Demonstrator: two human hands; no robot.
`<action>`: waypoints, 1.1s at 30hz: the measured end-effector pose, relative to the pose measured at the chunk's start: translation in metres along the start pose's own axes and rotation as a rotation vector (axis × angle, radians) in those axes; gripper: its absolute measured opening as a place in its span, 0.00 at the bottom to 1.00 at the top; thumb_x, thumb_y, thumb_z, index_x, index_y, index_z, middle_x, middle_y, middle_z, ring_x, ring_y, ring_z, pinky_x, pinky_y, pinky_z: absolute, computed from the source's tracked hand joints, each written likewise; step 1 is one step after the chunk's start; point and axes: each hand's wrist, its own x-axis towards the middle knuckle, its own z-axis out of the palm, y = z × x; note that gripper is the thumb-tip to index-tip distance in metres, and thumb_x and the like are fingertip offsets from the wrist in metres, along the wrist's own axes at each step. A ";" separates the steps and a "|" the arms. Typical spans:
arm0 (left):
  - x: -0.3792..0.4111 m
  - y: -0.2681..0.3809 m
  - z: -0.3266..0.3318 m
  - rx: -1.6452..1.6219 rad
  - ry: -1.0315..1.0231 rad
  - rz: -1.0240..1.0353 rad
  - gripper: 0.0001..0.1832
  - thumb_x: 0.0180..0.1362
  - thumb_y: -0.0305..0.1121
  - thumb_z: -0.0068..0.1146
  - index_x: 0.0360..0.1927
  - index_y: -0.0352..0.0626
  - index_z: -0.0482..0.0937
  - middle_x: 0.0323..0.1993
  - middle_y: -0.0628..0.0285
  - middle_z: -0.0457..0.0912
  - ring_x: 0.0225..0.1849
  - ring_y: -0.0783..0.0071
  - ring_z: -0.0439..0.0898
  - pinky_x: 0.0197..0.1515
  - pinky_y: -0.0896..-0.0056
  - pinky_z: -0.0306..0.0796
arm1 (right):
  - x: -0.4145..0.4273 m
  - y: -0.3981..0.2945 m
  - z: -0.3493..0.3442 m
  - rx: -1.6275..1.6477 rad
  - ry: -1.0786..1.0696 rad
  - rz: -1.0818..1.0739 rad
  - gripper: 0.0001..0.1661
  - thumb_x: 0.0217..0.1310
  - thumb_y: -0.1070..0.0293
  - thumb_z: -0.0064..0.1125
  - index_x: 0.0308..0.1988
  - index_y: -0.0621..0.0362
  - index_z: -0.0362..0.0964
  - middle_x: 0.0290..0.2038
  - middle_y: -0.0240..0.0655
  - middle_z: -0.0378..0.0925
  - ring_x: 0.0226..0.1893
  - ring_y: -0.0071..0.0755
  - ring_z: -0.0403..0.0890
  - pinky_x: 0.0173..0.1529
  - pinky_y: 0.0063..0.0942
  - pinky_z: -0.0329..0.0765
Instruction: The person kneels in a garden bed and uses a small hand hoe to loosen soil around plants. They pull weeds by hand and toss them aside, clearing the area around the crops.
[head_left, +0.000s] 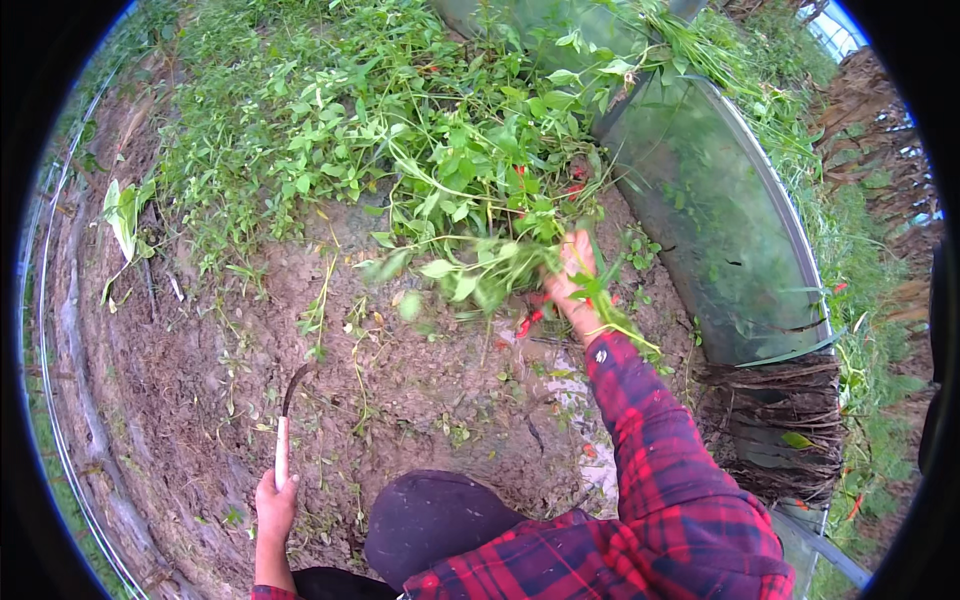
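Note:
My left hand (276, 504) grips the pale handle of a sickle (283, 442) at the lower left; its dark curved blade points up over the soil. At the centre right, my right hand (574, 274) is closed around leafy green stems (487, 270), blurred by motion. The cut or pulled stems spread leftward from the fist, and some hang below the wrist. Just beyond it stands a dense patch of green weeds (450, 150). Several red peppers or similar red pieces (529, 322) lie on the mud beside and under the stems.
A translucent plastic sheet wall (705, 217) curves along the right, with uprooted plants (697, 52) draped over its top and dried stalks (787, 420) bundled lower down. Wet muddy soil (420, 397) lies before my knee. A wilted leafy plant (124, 217) rests at the far left.

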 end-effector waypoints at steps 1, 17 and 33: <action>0.001 0.005 0.006 -0.017 -0.015 -0.002 0.08 0.54 0.29 0.53 0.31 0.37 0.68 0.15 0.70 0.67 0.13 0.82 0.64 0.14 0.78 0.59 | 0.018 0.008 -0.010 -0.076 -0.007 0.011 0.31 0.50 0.63 0.57 0.53 0.62 0.62 0.55 0.47 0.62 0.48 0.43 0.69 0.51 0.42 0.67; -0.010 0.015 0.007 0.022 0.020 -0.048 0.09 0.53 0.30 0.55 0.29 0.38 0.68 0.15 0.68 0.67 0.12 0.81 0.66 0.13 0.76 0.62 | 0.086 -0.003 0.083 0.135 -0.029 -0.397 0.12 0.45 0.72 0.48 0.34 0.55 0.75 0.21 0.38 0.74 0.25 0.45 0.76 0.33 0.41 0.71; 0.004 0.008 0.009 0.089 0.006 0.001 0.10 0.51 0.32 0.56 0.27 0.37 0.69 0.14 0.67 0.68 0.14 0.79 0.66 0.16 0.73 0.61 | -0.119 -0.136 0.050 0.809 -0.741 0.185 0.20 0.45 0.62 0.58 0.38 0.64 0.68 0.29 0.55 0.74 0.35 0.58 0.77 0.40 0.43 0.73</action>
